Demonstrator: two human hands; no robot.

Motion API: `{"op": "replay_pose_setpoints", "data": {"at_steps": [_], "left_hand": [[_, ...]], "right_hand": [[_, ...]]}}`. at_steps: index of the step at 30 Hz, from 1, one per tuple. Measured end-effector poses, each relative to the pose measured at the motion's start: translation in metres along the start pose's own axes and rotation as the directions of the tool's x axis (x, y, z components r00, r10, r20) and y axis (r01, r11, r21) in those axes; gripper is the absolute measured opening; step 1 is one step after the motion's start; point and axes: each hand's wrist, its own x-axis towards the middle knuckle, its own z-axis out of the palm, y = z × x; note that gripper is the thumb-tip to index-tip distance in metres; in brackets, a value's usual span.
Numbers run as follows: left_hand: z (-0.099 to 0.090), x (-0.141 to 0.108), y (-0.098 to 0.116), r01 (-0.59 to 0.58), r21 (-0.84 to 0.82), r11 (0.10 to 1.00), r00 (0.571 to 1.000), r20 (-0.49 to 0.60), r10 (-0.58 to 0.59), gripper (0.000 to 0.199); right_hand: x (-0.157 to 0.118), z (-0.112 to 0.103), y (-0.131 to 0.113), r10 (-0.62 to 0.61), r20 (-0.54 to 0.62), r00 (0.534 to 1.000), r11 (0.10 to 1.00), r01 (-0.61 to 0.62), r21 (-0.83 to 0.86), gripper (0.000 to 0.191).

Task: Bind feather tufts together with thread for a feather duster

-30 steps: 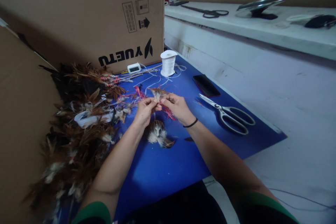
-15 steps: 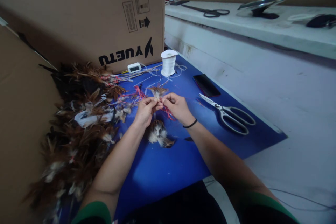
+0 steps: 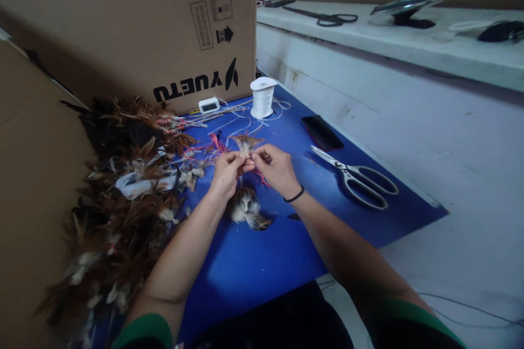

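Blue tabletop [image 3: 254, 267] | feather tuft [image 3: 245, 144] | base in left grip [image 3: 226, 173], tips beyond

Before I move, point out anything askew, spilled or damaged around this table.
The carton at the back has its printed name upside down. Loose ribbon trails untidily around the white spool. No damage shows.

The piled feathers [image 3: 126, 240] blur toward the lower left.

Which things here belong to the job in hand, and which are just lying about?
Likely in the job:
- feather tuft at left hand and right hand
- feather pile
- white spool
- silver scissors

Likely just lying about:
- phone
- black scissors on the ledge
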Motion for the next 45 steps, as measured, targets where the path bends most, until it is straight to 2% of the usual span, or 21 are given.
{"op": "replay_pose_setpoints", "data": {"at_steps": [5,10,17,22,27,33,42,45], "left_hand": [[-0.001,0.001,-0.001,-0.016,0.012,1.000,1.000,0.002,0.016,0.020],[-0.003,0.004,-0.004,-0.033,0.024,0.999,0.999,0.015,0.032,0.023],[-0.007,0.003,-0.005,-0.095,0.110,0.989,0.993,0.085,0.086,0.020],[-0.007,0.002,-0.003,-0.061,0.189,0.980,0.990,0.135,0.036,0.021],[-0.003,-0.002,0.000,0.004,0.178,0.984,0.993,0.114,-0.025,0.020],[0.000,-0.004,0.003,0.070,0.109,0.992,0.993,0.082,-0.079,0.015],[0.000,-0.004,0.005,0.115,0.044,0.992,0.988,0.095,-0.118,0.009],[0.000,-0.003,0.005,0.137,0.014,0.991,0.987,0.081,-0.137,0.007]], "right_hand": [[-0.001,0.000,-0.002,-0.024,0.014,1.000,1.000,0.024,0.017,0.010],[0.000,0.001,0.001,0.013,0.040,0.999,0.998,-0.015,0.062,0.010],[0.003,-0.002,0.002,0.052,0.134,0.990,0.988,-0.071,0.139,0.009],[0.007,-0.006,0.008,0.137,0.240,0.961,0.969,-0.180,0.168,0.009],[0.011,-0.006,0.005,0.158,0.282,0.946,0.921,-0.244,0.304,0.007],[0.011,-0.005,0.001,0.230,0.320,0.919,0.818,-0.361,0.447,0.009],[0.009,-0.001,0.006,0.195,0.397,0.897,0.693,-0.412,0.591,0.011],[0.009,-0.001,0.008,0.207,0.387,0.898,0.659,-0.421,0.623,0.011]]}}
